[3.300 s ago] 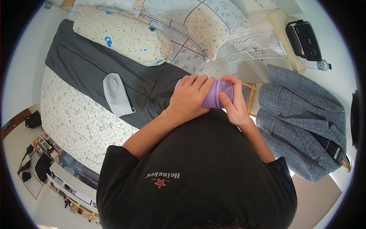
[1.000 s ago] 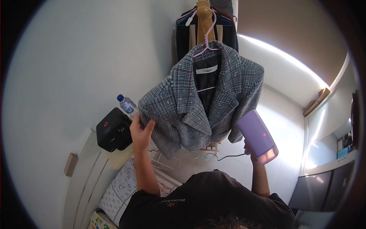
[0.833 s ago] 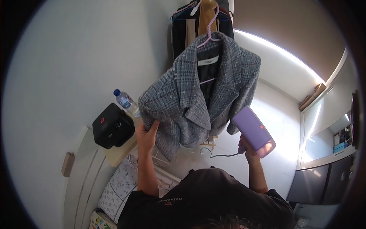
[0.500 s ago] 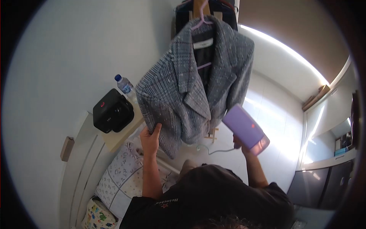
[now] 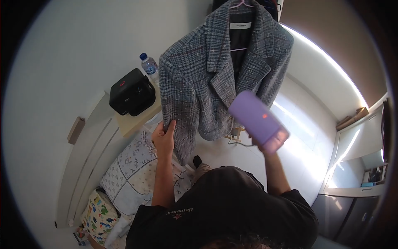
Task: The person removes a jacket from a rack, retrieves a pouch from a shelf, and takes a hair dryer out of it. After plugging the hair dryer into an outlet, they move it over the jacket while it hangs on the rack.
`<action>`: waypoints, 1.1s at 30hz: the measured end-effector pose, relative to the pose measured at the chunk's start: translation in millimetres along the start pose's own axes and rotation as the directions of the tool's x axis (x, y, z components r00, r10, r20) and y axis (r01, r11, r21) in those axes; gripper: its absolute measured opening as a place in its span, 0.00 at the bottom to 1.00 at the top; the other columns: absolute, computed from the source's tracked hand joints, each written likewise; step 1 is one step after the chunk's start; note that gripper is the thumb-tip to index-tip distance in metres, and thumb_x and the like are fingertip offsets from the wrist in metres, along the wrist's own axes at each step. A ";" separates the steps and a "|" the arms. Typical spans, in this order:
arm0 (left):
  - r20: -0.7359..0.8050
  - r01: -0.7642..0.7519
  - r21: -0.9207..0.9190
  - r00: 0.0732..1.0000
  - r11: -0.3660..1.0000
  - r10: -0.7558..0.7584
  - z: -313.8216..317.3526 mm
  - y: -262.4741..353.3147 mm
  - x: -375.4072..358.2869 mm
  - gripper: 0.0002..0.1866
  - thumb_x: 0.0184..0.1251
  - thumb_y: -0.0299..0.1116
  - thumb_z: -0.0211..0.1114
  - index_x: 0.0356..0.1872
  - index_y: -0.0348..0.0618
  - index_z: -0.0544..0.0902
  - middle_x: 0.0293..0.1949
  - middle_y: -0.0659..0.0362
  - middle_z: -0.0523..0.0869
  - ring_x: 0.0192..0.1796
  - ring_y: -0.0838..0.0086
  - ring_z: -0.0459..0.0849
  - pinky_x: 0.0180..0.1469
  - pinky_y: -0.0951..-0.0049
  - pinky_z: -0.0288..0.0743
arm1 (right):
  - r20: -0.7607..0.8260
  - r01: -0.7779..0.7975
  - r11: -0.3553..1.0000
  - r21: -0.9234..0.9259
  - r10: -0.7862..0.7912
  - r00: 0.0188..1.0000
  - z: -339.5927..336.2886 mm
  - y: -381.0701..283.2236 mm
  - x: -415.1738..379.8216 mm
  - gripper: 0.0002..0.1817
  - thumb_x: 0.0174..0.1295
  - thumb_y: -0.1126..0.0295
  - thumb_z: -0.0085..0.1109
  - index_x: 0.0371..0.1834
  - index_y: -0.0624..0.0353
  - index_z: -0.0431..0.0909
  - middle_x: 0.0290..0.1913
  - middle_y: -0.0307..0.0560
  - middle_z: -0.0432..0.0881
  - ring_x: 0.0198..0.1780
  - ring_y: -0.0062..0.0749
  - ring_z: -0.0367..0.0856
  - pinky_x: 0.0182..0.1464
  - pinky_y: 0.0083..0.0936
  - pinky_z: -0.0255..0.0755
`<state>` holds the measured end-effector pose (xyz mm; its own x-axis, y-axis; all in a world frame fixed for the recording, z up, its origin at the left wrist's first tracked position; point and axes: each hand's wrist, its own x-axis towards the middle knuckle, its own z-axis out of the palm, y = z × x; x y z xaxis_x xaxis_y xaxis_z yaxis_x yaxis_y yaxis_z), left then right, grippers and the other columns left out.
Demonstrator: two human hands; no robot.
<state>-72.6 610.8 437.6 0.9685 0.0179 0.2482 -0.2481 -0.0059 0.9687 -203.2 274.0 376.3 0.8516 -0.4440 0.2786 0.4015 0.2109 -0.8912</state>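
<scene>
A grey checked jacket (image 5: 186, 83) hangs from a pink hanger (image 5: 241, 4) at the top centre. My left hand (image 5: 164, 139) pinches the lower end of the jacket's sleeve at the left, thumb on the front of the cloth. My right hand (image 5: 261, 145) is wrapped round a purple handheld device (image 5: 255, 116) with a red light and a clear lower end; the device hides most of its fingers. The device's upper end lies in front of the jacket's lower front edge; whether they touch cannot be told. A cord (image 5: 240, 144) runs from near that hand.
At the left, a black box-like appliance (image 5: 132, 92) and a water bottle (image 5: 149, 66) stand on a pale shelf (image 5: 128, 127). Below are a patterned quilt (image 5: 132, 174) and a printed pillow (image 5: 99, 213). Dark cabinets (image 5: 331, 211) stand at the lower right.
The view has shifted, and the jacket hangs straighter and looks nearer. The purple device has moved left relative to the jacket's body, overlapping its front. My left hand still grips the sleeve.
</scene>
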 end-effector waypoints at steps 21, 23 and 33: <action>0.226 0.118 -0.062 0.969 0.991 -0.101 -7.2 -41.4 -7.9 0.10 0.67 0.27 0.70 0.45 0.34 0.84 0.38 0.62 0.87 0.38 0.81 0.81 0.41 0.77 0.74 | 0.341 0.497 0.418 -0.761 -0.395 0.853 23.2 -1.0 57.7 0.10 0.68 0.63 0.64 0.39 0.60 0.82 0.28 0.39 0.82 0.28 0.20 0.80 0.28 0.21 0.74; 0.216 0.096 -0.041 0.973 0.995 -0.085 -8.7 -44.2 -9.8 0.10 0.67 0.27 0.69 0.45 0.34 0.83 0.39 0.63 0.87 0.38 0.81 0.80 0.42 0.77 0.74 | 0.253 0.349 0.557 -0.754 -0.244 0.936 15.5 10.1 38.2 0.10 0.66 0.64 0.66 0.39 0.60 0.82 0.27 0.39 0.81 0.26 0.20 0.79 0.27 0.21 0.74; 0.234 0.133 -0.022 0.964 0.991 -0.124 -3.8 -34.5 -7.8 0.13 0.69 0.29 0.67 0.49 0.32 0.80 0.43 0.59 0.86 0.43 0.77 0.81 0.48 0.74 0.74 | 0.192 0.215 0.607 -0.765 -0.104 0.976 10.2 -0.7 30.4 0.11 0.65 0.66 0.66 0.42 0.62 0.80 0.25 0.38 0.80 0.24 0.21 0.79 0.25 0.20 0.73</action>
<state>-71.7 614.7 402.2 0.9693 -0.2155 0.1188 -0.1175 0.0190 0.9929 -174.2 269.2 389.1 0.8538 -0.2882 0.4335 0.1695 -0.6335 -0.7550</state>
